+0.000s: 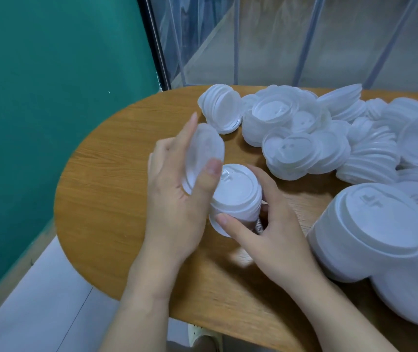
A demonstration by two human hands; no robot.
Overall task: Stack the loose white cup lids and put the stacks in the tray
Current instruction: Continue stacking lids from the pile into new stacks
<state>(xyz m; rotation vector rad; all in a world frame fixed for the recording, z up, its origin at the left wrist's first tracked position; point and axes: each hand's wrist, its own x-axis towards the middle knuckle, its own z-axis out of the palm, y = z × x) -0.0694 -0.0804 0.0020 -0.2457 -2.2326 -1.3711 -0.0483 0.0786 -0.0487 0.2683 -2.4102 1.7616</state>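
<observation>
- Teal wall on the left, clear plastic sheeting at the far side; a rounded wooden table carries everything.
- Small stack of white lids stands upright on the table, near centre. Right hand steadies it low down, fingers curled round its base on the near and right sides.
- Left hand holds a single lid just left of and above the stack, tilted on edge; thumb across its near face, fingers behind. Lid is blurred.
- Loose pile of lids covers the far and right table, partly nested, partly scattered; a short toppled stack lies on its side at the pile's far-left end.
- Larger finished stack sits near right, partly out of frame.
- No tray is in view.
- Step in hand, as judged: adding one lid to the small stack.
- Next move calls for levelling the tilted lid, centring it over the stack's top, and pressing it down to nest while the right hand keeps the stack from tipping.
</observation>
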